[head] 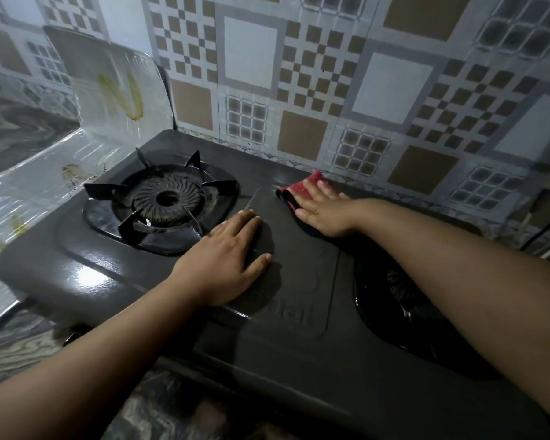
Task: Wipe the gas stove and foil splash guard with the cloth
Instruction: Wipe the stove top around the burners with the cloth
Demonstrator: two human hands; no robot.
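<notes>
A dark grey two-burner gas stove (292, 281) fills the middle of the view. Its left burner (167, 200) with black pan supports is in full sight; the right burner (397, 296) is partly hidden under my right forearm. My right hand (323, 211) presses flat, fingers straight, on a red cloth (302, 188) at the stove's back edge, near the wall. My left hand (226, 262) rests flat on the stove's centre panel, holding nothing. The foil splash guard (108, 90) stands at the left of the stove, with yellowish-brown streaks on it.
A patterned tile wall (331, 74) rises right behind the stove. Foil (23, 198) also covers the counter to the stove's left, with stains. A marbled counter (10, 350) runs along the front left. A dark cable (540, 230) hangs at the far right.
</notes>
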